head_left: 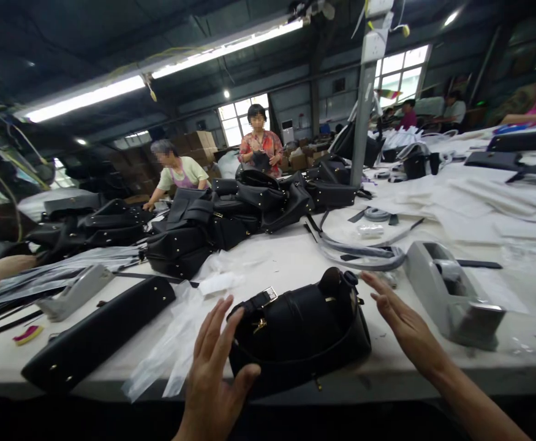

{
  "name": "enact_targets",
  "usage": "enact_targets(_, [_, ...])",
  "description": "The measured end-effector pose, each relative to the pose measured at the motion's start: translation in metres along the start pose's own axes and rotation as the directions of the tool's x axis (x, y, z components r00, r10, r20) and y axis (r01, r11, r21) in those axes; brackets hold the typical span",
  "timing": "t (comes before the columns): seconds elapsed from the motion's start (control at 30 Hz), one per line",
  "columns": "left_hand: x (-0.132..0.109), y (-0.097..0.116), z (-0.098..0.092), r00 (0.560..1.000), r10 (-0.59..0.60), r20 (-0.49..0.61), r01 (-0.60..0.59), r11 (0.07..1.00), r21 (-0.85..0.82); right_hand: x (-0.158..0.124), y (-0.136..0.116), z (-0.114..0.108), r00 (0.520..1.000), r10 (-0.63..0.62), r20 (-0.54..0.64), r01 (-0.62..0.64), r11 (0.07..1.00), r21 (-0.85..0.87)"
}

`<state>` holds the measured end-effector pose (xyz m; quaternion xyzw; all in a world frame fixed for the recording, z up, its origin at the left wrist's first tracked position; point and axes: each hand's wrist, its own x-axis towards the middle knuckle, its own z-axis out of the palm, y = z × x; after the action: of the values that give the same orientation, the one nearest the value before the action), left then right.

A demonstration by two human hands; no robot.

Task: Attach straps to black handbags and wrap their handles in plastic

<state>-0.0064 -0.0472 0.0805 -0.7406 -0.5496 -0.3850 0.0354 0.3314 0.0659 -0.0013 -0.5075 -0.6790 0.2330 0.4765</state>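
A black handbag (299, 324) lies at the front edge of the white table (272, 257), with a silver buckle at its upper left and gold-coloured metal parts. Beside the bag's left end is my left hand (222, 367), fingers spread and thumb apart, holding nothing. My right hand (399, 321) is off the bag's right end, its fingers stretched out and empty. A dark rounded piece (336, 285) stands up at the bag's upper right.
Black bags (185, 245) are heaped behind. A grey tape dispenser (451, 294) stands right; another (77, 294) stands left. Clear plastic (171, 337) and a black bag (102, 334) lie at left. A person's hand (5, 269) reaches in at far left. People stand across the table.
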Motion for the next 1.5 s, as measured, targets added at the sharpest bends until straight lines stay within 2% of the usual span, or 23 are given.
enact_targets(0.07, [-0.017, -0.007, 0.025, 0.968, -0.246, -0.055, 0.239, 0.964, -0.114, -0.008, 0.004, 0.020, 1.000, 0.000, 0.025, -0.002, 0.997, 0.073])
enact_targets(0.1, [-0.021, -0.010, 0.036, 0.948, -0.314, -0.050, 0.301, 0.938, -0.174, -0.013, 0.005, 0.030, 0.999, -0.013, 0.032, 0.010, 0.995, 0.101])
enact_targets(0.13, [-0.022, -0.012, 0.044, 0.938, -0.343, -0.042, 0.326, 0.918, -0.228, -0.019, 0.005, 0.037, 0.999, -0.036, 0.006, 0.035, 0.993, 0.114])
enact_targets(0.2, [-0.015, -0.016, 0.053, 0.945, -0.324, -0.044, 0.296, 0.904, -0.310, -0.025, 0.004, 0.043, 0.997, -0.070, -0.012, 0.071, 0.991, 0.111])
enact_targets(0.23, [-0.010, -0.018, 0.054, 0.950, -0.309, -0.052, 0.274, 0.898, -0.345, -0.025, 0.004, 0.040, 0.997, -0.076, -0.017, 0.077, 0.994, 0.081])
enact_targets(0.3, [0.002, -0.021, 0.049, 0.940, -0.334, -0.066, 0.279, 0.866, -0.416, -0.013, 0.006, 0.024, 0.997, -0.078, -0.029, 0.074, 0.992, -0.105])
enact_targets(0.4, [0.014, -0.028, 0.039, 0.884, -0.464, -0.059, 0.356, 0.749, -0.559, 0.025, 0.017, -0.008, 0.991, -0.105, -0.082, 0.055, 0.885, -0.461])
enact_targets(0.47, [0.019, -0.032, 0.033, 0.847, -0.525, -0.081, 0.361, 0.681, -0.637, 0.057, 0.029, -0.024, 0.990, -0.123, -0.063, 0.070, 0.837, -0.542])
enact_targets(0.53, [0.024, -0.036, 0.028, 0.838, -0.530, -0.133, 0.323, 0.677, -0.661, 0.086, 0.039, -0.032, 0.994, -0.110, 0.012, 0.095, 0.798, -0.596])
enact_targets(0.63, [0.036, -0.039, 0.019, 0.853, -0.500, -0.152, 0.337, 0.749, -0.570, 0.119, 0.044, -0.037, 0.989, -0.052, 0.139, 0.130, 0.758, -0.639])
enact_targets(0.7, [0.049, -0.037, 0.012, 0.883, -0.452, -0.124, 0.350, 0.811, -0.469, 0.138, 0.035, -0.042, 0.982, -0.036, 0.187, 0.149, 0.754, -0.639])
enact_targets(0.8, [0.084, -0.027, 0.008, 0.968, -0.249, -0.030, 0.216, 0.889, -0.404, 0.165, -0.001, -0.055, 0.975, -0.084, 0.203, 0.192, 0.779, -0.597])
enact_targets(0.87, [0.116, -0.016, 0.012, 0.995, -0.074, 0.062, 0.093, 0.907, -0.411, 0.180, -0.038, -0.062, 0.970, -0.142, 0.198, 0.229, 0.805, -0.548])
enact_targets(0.93, [0.154, 0.000, 0.022, 0.994, 0.093, 0.049, -0.069, 0.927, -0.368, 0.189, -0.081, -0.064, 0.950, -0.205, 0.237, 0.297, 0.828, -0.475])
enact_targets(1.0, [0.191, 0.017, 0.034, 0.972, 0.235, 0.025, -0.221, 0.940, -0.259, 0.191, -0.123, -0.060, 0.917, -0.261, 0.303, 0.370, 0.840, -0.396])
enact_targets(1.07, [0.220, 0.032, 0.044, 0.942, 0.334, 0.023, -0.323, 0.925, -0.199, 0.186, -0.155, -0.055, 0.872, -0.317, 0.374, 0.442, 0.838, -0.320])
enact_targets(1.13, [0.239, 0.041, 0.048, 0.902, 0.400, 0.160, -0.351, 0.898, -0.265, 0.179, -0.173, -0.052, 0.830, -0.352, 0.434, 0.479, 0.847, -0.230])
enact_targets(1.2, [0.245, 0.044, 0.044, 0.852, 0.420, 0.312, -0.302, 0.882, -0.361, 0.170, -0.175, -0.055, 0.813, -0.325, 0.483, 0.431, 0.894, -0.125])
enact_targets(1.27, [0.243, 0.041, 0.029, 0.840, 0.408, 0.359, -0.263, 0.883, -0.388, 0.162, -0.165, -0.063, 0.804, -0.254, 0.537, 0.335, 0.941, -0.057])
enact_targets(1.4, [0.230, 0.024, -0.017, 0.900, 0.373, 0.227, -0.313, 0.914, -0.258, 0.144, -0.133, -0.081, 0.783, -0.147, 0.605, 0.212, 0.977, -0.037])
enact_targets(1.5, [0.217, 0.004, -0.044, 0.920, 0.347, 0.181, -0.323, 0.935, -0.148, 0.129, -0.114, -0.087, 0.776, -0.126, 0.618, 0.165, 0.986, -0.006])
